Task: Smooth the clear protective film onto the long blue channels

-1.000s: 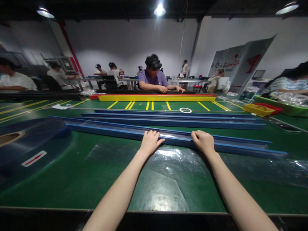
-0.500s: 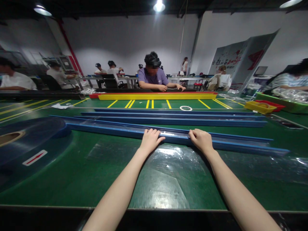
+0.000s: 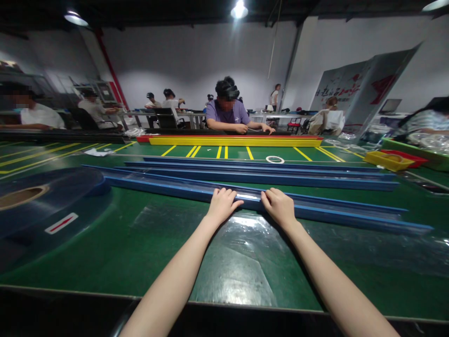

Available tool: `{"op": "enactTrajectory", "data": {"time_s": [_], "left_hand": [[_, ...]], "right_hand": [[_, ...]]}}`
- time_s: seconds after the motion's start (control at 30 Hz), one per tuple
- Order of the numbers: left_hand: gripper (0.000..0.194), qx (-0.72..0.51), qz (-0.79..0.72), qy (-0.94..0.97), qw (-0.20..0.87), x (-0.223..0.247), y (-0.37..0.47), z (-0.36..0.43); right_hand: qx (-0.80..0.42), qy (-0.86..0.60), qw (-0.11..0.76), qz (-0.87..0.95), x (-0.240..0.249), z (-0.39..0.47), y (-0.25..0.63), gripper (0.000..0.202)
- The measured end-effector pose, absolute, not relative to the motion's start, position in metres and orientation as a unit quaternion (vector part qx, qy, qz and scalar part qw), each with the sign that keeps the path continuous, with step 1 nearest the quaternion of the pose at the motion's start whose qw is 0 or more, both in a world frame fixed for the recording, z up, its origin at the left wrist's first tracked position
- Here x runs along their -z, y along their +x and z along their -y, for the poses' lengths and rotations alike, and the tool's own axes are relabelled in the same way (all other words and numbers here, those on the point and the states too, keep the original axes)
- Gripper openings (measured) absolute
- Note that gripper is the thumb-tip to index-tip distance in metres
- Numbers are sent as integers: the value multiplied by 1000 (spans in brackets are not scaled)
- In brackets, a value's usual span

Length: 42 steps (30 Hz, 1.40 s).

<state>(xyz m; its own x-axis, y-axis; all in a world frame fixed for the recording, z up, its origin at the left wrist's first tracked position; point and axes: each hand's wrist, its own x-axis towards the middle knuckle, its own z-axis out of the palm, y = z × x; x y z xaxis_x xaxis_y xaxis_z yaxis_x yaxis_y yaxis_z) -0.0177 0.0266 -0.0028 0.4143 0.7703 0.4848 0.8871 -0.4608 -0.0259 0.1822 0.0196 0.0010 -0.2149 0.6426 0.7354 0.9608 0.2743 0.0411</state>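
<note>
A long blue channel lies slightly slanted across the green table, with clear film inside it. My left hand grips its near wall around the middle, fingertips over the edge and thumb pointing right. Just to the right, my right hand is closed on the same channel, fingers curled into its trough. A short shiny stretch of film shows between the hands. Clear plastic film lies flat on the table below them.
A large film roll rests at the left. More blue channels lie behind. Farther back are a yellow channel, a white ring and a yellow tray. A person in purple works across the table.
My right hand has slid left along the channel, closer to my left hand. My left hand stays at about the same place on it. The whole view has shifted slightly.
</note>
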Motion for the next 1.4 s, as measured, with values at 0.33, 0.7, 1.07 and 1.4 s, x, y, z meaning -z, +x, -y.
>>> {"op": "enactTrajectory", "data": {"time_s": [0.33, 0.7, 1.07, 1.4], "left_hand": [[36, 211, 498, -829, 142, 4, -19, -25], [36, 218, 489, -833, 141, 4, -20, -25], [34, 233, 480, -834, 140, 1, -22, -24], [33, 218, 496, -830, 129, 2, -20, -27]], "right_hand": [[245, -580, 294, 719, 1, -26, 182, 45], [250, -569, 287, 729, -2, -28, 184, 43], [251, -647, 295, 657, 3, -27, 229, 42], [226, -671, 290, 644, 0, -25, 236, 43]]}}
